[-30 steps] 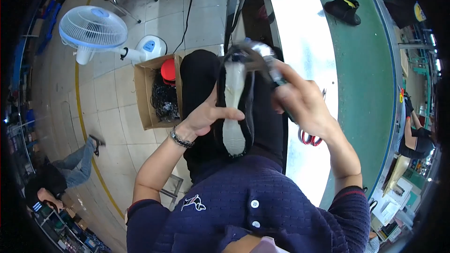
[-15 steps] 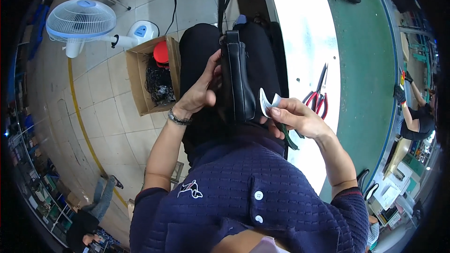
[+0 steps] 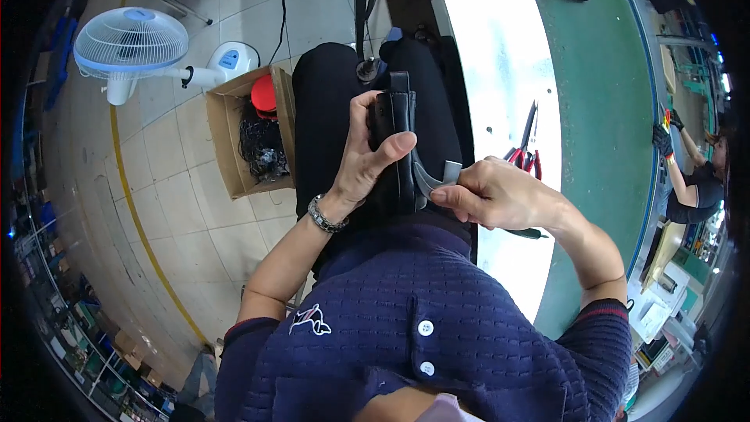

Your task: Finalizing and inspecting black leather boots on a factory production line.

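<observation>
A black leather-like bag (image 3: 402,180), seen edge-on with a loop at its far end, stands upright on my lap. My left hand (image 3: 369,160) grips its left side, the thumb over the near edge and the fingers behind, partly hidden. My right hand (image 3: 504,195) is closed around shears with silver curved blades (image 3: 424,181) and a dark green handle. One blade lies against the bag's right side. The other blade points up beside my right fingers. My right palm hides most of the handle; only its end shows beyond my wrist.
Red-handled scissors (image 3: 531,152) lie on the bright metal bench (image 3: 512,47) to my right. Left of my legs, an open cardboard box (image 3: 226,133) holds black scraps and a red lid. A floor fan (image 3: 133,45) lies farther left. Another person (image 3: 699,176) works at far right.
The shears have moved left and turned, bringing a blade from beside the bag onto its right side. My left hand has shifted right, its thumb now over the bag. The bag sits slightly nearer.
</observation>
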`<state>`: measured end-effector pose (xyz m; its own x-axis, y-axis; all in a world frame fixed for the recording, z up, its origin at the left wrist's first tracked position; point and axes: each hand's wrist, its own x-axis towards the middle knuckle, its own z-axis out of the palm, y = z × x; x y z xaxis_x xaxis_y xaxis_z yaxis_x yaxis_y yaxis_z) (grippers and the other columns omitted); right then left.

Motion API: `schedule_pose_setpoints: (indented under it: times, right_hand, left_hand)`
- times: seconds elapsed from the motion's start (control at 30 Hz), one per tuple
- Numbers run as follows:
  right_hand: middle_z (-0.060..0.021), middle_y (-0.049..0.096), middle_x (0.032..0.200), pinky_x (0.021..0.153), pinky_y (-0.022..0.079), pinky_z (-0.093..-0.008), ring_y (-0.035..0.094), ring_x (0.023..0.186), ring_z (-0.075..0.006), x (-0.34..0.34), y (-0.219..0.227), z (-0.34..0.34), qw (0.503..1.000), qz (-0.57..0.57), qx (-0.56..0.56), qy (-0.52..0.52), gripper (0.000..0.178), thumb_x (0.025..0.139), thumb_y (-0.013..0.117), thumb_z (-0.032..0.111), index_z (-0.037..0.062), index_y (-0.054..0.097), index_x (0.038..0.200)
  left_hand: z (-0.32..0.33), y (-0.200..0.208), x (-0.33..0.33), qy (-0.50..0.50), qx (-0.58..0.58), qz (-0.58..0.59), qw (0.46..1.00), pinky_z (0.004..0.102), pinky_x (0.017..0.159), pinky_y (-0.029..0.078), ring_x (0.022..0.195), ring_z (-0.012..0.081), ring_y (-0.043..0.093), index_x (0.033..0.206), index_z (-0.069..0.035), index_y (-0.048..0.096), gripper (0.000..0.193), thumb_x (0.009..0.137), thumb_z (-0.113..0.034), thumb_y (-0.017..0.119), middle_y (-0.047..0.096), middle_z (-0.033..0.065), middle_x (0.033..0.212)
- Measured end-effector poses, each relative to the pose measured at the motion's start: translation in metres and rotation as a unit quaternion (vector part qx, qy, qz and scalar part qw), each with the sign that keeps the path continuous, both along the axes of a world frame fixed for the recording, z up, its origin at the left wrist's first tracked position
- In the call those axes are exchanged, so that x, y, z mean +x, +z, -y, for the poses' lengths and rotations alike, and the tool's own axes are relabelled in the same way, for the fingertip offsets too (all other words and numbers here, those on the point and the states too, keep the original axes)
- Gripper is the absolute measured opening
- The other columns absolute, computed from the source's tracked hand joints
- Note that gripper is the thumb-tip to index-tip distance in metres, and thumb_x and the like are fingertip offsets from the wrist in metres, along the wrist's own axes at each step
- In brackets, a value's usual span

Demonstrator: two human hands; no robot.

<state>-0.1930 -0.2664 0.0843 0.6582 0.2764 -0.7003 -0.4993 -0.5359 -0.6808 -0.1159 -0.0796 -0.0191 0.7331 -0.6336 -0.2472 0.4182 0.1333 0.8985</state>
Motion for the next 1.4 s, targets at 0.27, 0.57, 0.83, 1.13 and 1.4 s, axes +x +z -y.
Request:
schedule_pose_setpoints:
  times: [0.27, 0.57, 0.83, 1.13, 1.4]
  right_hand:
    - [-0.0101, 0.066, 0.062, 0.053, 0.05, -0.0323, 0.065, 0.055, -0.0203, -0.02, -0.011, 0.003, 0.996, 0.054, 0.052, 0.041, 0.05, 0.094, 0.058, 0.044, -0.0013, 0.069, 0.076]
    - [-0.0203, 0.063, 0.077, 0.066, 0.049, -0.0418, 0.064, 0.071, -0.0334, -0.077, -0.092, 0.075, 0.872, 0.197, -0.424, -0.146, 0.026, 0.093, 0.059, 0.016, -0.0001, 0.058, 0.114]
    - [-0.0141, 0.057, 0.12, 0.093, 0.047, -0.0375, 0.056, 0.113, -0.0292, -0.053, -0.126, 0.081, 0.801, 0.365, -0.422, -0.219, 0.044, 0.089, 0.062, 0.01, 0.0085, 0.054, 0.131]
    - [-0.0127, 0.056, 0.124, 0.093, 0.048, -0.0364, 0.058, 0.109, -0.0208, 0.002, -0.062, 0.055, 0.763, 0.08, 0.468, -0.439, 0.073, 0.087, 0.068, 0.014, 0.0044, 0.029, 0.148]
    - [-0.0091, 0.061, 0.109, 0.091, 0.047, -0.0307, 0.059, 0.101, -0.017, 0.01, -0.022, 0.046, 0.807, 0.142, 0.368, -0.438, 0.078, 0.068, 0.075, 0.01, 0.0009, 0.041, 0.137]
  left_hand:
    - [0.005, -0.039, 0.016, -0.186, 0.003, -0.26, 0.948, 0.029, 0.074, 0.054, 0.075, 0.021, 0.066, 0.092, 0.0, 0.065, 0.104, 0.081, -0.084, 0.006, 0.068, 0.0145, 0.082]
    - [0.022, -0.009, 0.002, -0.218, 0.0, -0.113, 0.969, 0.0254, 0.067, 0.051, 0.065, 0.0152, 0.06, 0.076, -0.002, 0.062, 0.098, 0.086, -0.077, 0.0, 0.062, 0.0085, 0.071]
    - [0.052, 0.041, 0.016, -0.314, -0.015, 0.111, 0.943, 0.0264, 0.066, 0.047, 0.068, 0.0158, 0.058, 0.079, 0.0, 0.063, 0.103, 0.083, -0.081, -0.001, 0.059, 0.0065, 0.07]
    - [0.089, 0.081, 0.006, -0.252, -0.176, 0.514, 0.801, 0.0352, 0.068, 0.047, 0.066, 0.0271, 0.057, 0.07, -0.005, 0.058, 0.06, 0.097, -0.055, 0.038, 0.056, 0.0063, 0.068]
    - [0.09, 0.099, -0.008, -0.253, -0.176, 0.596, 0.742, 0.031, 0.062, 0.044, 0.056, 0.0216, 0.053, 0.056, -0.011, 0.049, 0.055, 0.092, -0.053, 0.052, 0.05, 0.0049, 0.054]
